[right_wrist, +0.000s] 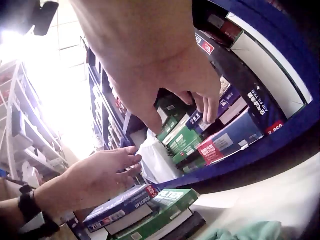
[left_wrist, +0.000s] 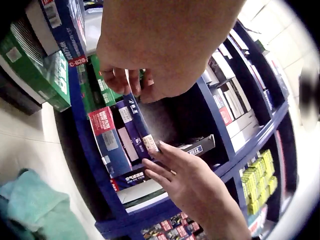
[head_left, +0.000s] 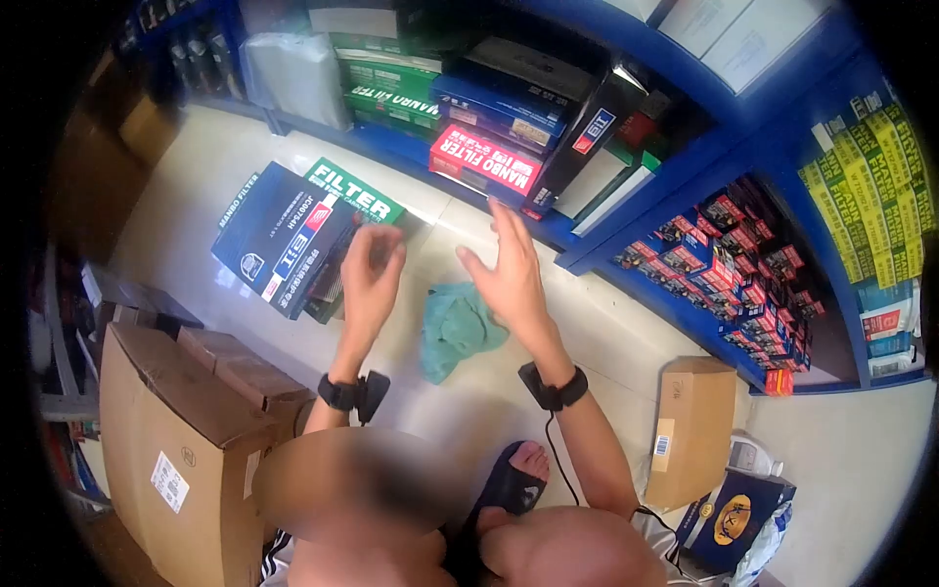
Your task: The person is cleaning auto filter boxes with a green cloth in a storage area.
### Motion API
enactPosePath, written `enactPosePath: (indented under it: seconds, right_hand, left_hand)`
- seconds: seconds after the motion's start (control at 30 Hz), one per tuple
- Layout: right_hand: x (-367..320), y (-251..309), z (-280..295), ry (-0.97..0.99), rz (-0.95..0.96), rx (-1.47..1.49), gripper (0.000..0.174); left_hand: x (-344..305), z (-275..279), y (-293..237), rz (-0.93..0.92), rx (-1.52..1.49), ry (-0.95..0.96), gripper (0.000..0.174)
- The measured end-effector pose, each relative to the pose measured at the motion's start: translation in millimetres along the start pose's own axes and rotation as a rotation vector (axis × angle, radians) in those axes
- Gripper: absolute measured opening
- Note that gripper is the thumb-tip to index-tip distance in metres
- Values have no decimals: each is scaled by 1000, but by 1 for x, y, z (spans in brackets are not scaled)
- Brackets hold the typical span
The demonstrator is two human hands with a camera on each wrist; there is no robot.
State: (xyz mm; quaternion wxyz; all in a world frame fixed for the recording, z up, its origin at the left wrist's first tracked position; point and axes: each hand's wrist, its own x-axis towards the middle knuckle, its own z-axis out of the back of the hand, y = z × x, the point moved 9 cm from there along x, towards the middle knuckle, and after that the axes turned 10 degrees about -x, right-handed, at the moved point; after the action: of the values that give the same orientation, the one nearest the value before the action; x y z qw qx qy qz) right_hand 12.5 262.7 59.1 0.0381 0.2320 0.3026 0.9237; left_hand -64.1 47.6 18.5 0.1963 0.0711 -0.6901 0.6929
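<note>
My left hand (head_left: 372, 279) is raised beside a small stack on the floor, its fingers loosely bent around nothing. A dark blue filter box (head_left: 284, 240) lies on top of that stack, and a green filter box (head_left: 357, 191) pokes out from under it. My right hand (head_left: 514, 269) hovers over the floor in front of the shelf, thumb apart from the fingers, palm bare. Between the hands and a little below lies a crumpled teal cloth (head_left: 460, 328). Facing the right hand on the low shelf are a red-fronted filter box (head_left: 484, 157) and a tall black box (head_left: 587, 137) standing on edge.
Blue shelving (head_left: 626, 230) runs along the back and right, with small red-and-blue boxes (head_left: 724, 264) and yellow-green packs (head_left: 871, 191). A big carton (head_left: 176, 460) stands at the left, a smaller carton (head_left: 690, 430) at the right. A sandalled foot (head_left: 518, 474) is below.
</note>
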Motion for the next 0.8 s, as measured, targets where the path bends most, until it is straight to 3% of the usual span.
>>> enactPosePath:
  seconds: [0.07,0.17,0.27,0.37,0.47,0.57,0.73,0.8]
  right_hand:
    - [17,-13,-2,-21,-73,70,88]
    - [45,-29,-5,-48,-184,139,112]
    - [70,-35,-4,-201,-161,128,116]
    - [90,-39,-6,-187,-250,108,122]
    - [96,-43,-10,-149,-347,84,128]
    - [100,-51,-12,-246,-373,73,128]
    - [107,-62,-12,-311,-392,263,126]
    - [110,-70,-16,-290,-438,310,125]
  left_hand:
    - [25,-11,-4,-41,20,21,18]
    - [65,-29,-17,-14,52,74,21]
    - [103,-53,-19,-10,214,185,28]
    - [143,-71,8,-7,169,233,37]
    - [172,-83,25,-120,132,186,48]
    - [196,-94,50,-55,157,134,64]
    - [210,-104,68,124,97,88,74]
    - [210,-106,77,228,-141,60,71]
